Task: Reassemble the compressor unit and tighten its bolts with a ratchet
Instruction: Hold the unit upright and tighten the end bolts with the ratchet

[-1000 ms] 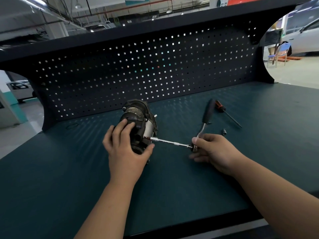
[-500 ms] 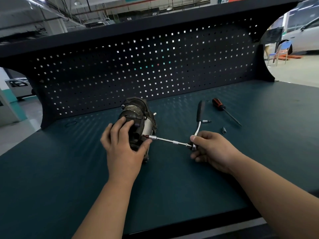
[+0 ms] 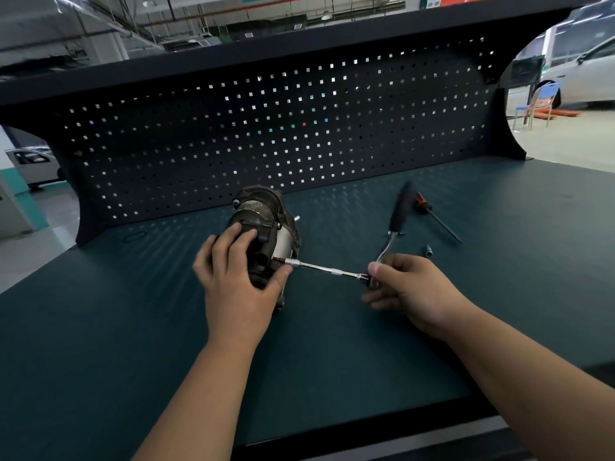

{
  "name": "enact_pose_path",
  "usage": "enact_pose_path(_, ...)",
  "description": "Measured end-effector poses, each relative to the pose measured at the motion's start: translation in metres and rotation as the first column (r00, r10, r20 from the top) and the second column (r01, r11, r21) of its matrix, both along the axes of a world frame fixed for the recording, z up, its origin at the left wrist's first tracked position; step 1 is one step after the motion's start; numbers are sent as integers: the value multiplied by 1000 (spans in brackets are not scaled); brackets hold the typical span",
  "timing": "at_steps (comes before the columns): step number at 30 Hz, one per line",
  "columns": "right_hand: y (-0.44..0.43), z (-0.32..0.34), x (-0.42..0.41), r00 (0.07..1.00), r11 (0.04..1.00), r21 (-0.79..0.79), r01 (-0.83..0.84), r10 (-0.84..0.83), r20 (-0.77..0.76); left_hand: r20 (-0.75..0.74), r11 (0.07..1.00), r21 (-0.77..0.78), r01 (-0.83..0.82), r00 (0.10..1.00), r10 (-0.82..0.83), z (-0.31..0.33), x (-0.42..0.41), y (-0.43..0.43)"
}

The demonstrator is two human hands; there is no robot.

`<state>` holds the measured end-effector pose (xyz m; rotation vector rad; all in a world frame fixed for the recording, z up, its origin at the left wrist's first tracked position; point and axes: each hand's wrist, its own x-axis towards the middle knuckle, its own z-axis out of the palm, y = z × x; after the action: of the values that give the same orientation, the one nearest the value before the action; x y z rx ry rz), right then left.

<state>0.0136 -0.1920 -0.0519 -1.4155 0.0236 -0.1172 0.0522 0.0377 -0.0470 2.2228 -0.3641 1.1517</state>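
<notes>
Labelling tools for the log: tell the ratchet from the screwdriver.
The right hand pinches the head of the ratchet; the screwdriver lies untouched on the bench. The ratchet's handle is all black; the screwdriver's is red and black. The ratchet joins the compressor through an extension; the screwdriver touches only the bench. Both are right of the compressor, handles toward the pegboard.
</notes>
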Motion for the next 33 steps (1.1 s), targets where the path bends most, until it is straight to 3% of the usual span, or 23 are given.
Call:
enact_pose_path(2,4,4,5,993,997,70,9,-1,-117,-5,1000,7,-5,1000,5,0,0,-1)
enact_pose_path(6,6,9,11,965,1000,-30,6,-14,-260,1,1000,1,-1,1000,1,0,0,0)
enact_pose_path(15,3,-2,6,993,993,-121,9,-23,-113,25,999,24,-28,999,27,0,3,1)
enact_pose_path(20,0,-6,-3,997,999,22,23,-25,72,32,999,30,-33,999,32,0,3,1)
enact_pose_path(24,-2,-11,-11,982,992,-122,-8,31,185,25,999,20,-30,999,30,0,3,0)
enact_pose_path(27,0,-6,-11,990,1000,-17,9,-6,142,24,999,19,-26,999,26,1,3,1)
enact_pose_path(30,2,-2,-10,995,999,-30,32,-29,99,12,1000,-10,-13,1000,14,2,1,-1)
enact_pose_path(33,7,1,-4,999,998,58,25,-24,-26,-2,1000,-17,-4,1000,4,2,-1,-2)
